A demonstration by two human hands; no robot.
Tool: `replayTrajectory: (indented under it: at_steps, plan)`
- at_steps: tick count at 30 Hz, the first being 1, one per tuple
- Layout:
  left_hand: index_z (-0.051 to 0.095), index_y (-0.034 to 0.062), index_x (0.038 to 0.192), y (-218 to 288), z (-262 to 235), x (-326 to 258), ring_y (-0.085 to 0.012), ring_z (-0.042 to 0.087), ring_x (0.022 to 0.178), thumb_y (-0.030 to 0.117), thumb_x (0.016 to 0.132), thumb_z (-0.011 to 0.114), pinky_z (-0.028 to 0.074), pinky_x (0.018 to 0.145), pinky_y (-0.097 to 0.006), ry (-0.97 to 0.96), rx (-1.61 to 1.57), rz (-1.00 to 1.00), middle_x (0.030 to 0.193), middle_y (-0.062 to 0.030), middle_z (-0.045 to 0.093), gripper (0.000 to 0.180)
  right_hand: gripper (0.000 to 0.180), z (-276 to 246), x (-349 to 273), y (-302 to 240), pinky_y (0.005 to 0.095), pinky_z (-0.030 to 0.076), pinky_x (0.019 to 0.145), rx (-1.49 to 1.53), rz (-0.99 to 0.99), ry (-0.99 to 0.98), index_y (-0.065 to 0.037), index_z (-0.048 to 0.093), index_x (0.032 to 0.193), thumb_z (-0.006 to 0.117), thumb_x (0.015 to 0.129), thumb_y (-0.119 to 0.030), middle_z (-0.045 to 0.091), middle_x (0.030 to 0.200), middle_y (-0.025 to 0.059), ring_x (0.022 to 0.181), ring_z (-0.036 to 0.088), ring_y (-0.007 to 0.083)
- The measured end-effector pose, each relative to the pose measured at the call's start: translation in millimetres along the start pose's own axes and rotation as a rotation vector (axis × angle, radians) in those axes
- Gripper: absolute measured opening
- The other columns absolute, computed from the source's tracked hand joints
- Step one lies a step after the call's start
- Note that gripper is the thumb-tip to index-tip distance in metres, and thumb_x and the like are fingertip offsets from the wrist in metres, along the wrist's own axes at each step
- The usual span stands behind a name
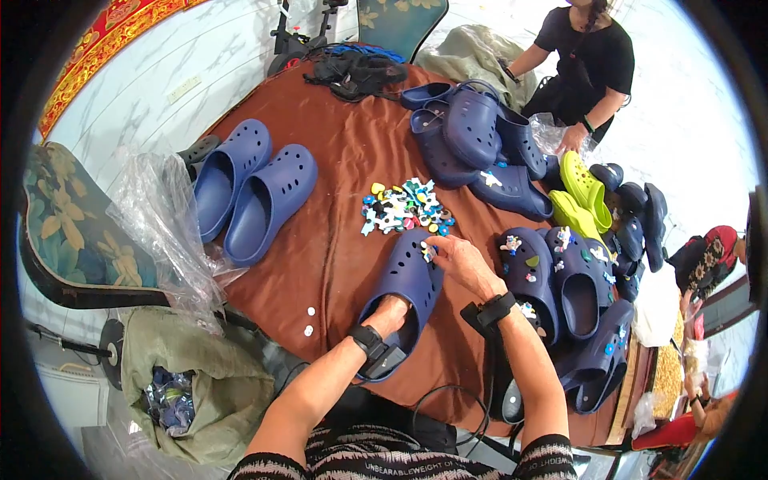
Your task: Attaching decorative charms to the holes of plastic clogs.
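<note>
A navy blue clog (392, 284) with a holed toe lies in front of me, its toe pointing away. My left hand (390, 314) reaches inside it through the opening, so its fingers are hidden under the upper. With thumb and fingers pinched, my right hand (462, 262) holds a small charm (428, 253) against the holes on the toe's right side. Just beyond the toe lies a pile of colourful shoe charms (406, 206), mostly white, blue and yellow.
Two plain navy clogs (272, 204) stand at left on the brown cloth (320, 144). Decorated clogs (576, 280) crowd the right, near green ones (580, 188). More navy clogs (472, 128) are stacked at the back. A chair (88, 232) with plastic stands left; a person (588, 68) works opposite.
</note>
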State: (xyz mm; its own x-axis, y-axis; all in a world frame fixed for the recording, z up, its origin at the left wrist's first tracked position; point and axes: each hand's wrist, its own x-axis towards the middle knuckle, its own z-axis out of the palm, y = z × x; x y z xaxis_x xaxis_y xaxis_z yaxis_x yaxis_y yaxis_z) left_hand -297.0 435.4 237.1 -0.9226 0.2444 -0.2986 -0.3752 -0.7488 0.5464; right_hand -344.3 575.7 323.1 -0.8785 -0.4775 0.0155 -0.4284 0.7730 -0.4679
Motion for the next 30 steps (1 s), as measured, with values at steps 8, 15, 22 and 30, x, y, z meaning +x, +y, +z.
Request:
replayTrajectory:
  at_steps: [8, 15, 22, 30]
  plan:
    - [0.048, 0.0146, 0.134, 5.3, 1.5, -5.9, -0.0067, 0.055, 0.097, 0.032, 0.104, 0.046, 0.050, 0.080, -0.023, 0.009, -0.030, -0.059, 0.113, 0.0006, 0.055, 0.035, 0.031, 4.0, -5.7, -10.7, 0.0430, 0.050, 0.083, -0.151, -0.049, 0.048, -0.004, 0.063, 0.115, 0.065, 0.086, -0.012, 0.060, 0.100, 0.0179, 0.094, 0.062, 0.0364]
    - [0.052, 0.0101, 0.130, 4.5, 5.0, -6.0, -0.0087, 0.055, 0.095, 0.030, 0.102, 0.049, 0.049, 0.081, -0.026, 0.002, -0.025, 0.030, 0.111, -0.0005, 0.058, 0.034, 0.029, 1.6, -6.0, -10.3, 0.0435, 0.050, 0.082, -0.158, -0.057, 0.100, -0.005, 0.063, 0.115, 0.066, 0.087, -0.014, 0.059, 0.100, 0.0166, 0.094, 0.061, 0.0374]
    - [0.052, 0.0096, 0.129, 6.0, 6.0, -6.2, -0.0091, 0.055, 0.096, 0.031, 0.102, 0.049, 0.049, 0.082, -0.026, 0.020, -0.013, 0.016, 0.112, -0.0008, 0.058, 0.035, 0.031, 4.0, -6.3, -4.4, 0.0421, 0.050, 0.083, -0.090, -0.154, 0.129, -0.006, 0.064, 0.114, 0.066, 0.084, -0.008, 0.061, 0.101, 0.0148, 0.096, 0.061, 0.0359]
    - [0.053, 0.0090, 0.129, 5.3, 5.6, -9.7, -0.0096, 0.055, 0.096, 0.031, 0.102, 0.049, 0.049, 0.084, -0.027, 0.042, 0.001, 0.005, 0.113, -0.0011, 0.058, 0.035, 0.031, 5.1, -9.4, -6.4, 0.0431, 0.050, 0.084, -0.244, -0.268, 0.171, -0.007, 0.065, 0.114, 0.067, 0.083, -0.008, 0.063, 0.104, 0.0131, 0.094, 0.061, 0.0354]
